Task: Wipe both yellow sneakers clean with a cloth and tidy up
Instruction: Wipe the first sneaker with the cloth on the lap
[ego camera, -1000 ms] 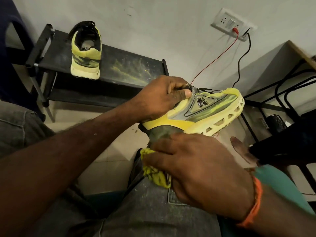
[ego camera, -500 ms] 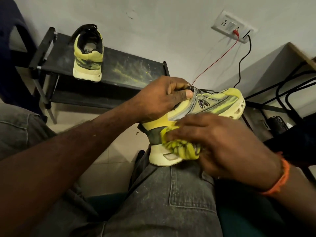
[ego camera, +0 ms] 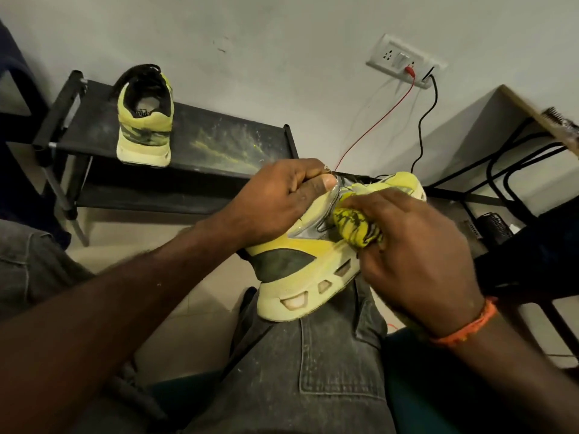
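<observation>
Both hands are busy with one yellow sneaker (ego camera: 308,261) propped heel-down on the person's right thigh. His left hand (ego camera: 275,202) grips it at the collar, thumb pressed over the rim, fingers curled inside. His right hand (ego camera: 416,255) clutches a bunched yellow cloth (ego camera: 357,225) and presses it against the sneaker's side panel.

A second ago the cloth sat low by the heel; half a second ago it covered the midsole; now it has travelled up and toward the toe, baring the heel and the sole's cut-outs. I judge this a wiping stroke running heel to toe, with this side of the first sneaker partly done.

Far left, the second sneaker (ego camera: 144,120) stands heel-toward-camera on a dusty black rack (ego camera: 219,142), seemingly not yet wiped; it has not shifted on the shelf.

Much is concealed: the right hand and cloth cover the logo and forefoot, the sneaker's other side faces away, and how clean the wiped surface is cannot be judged in this dim light.
</observation>
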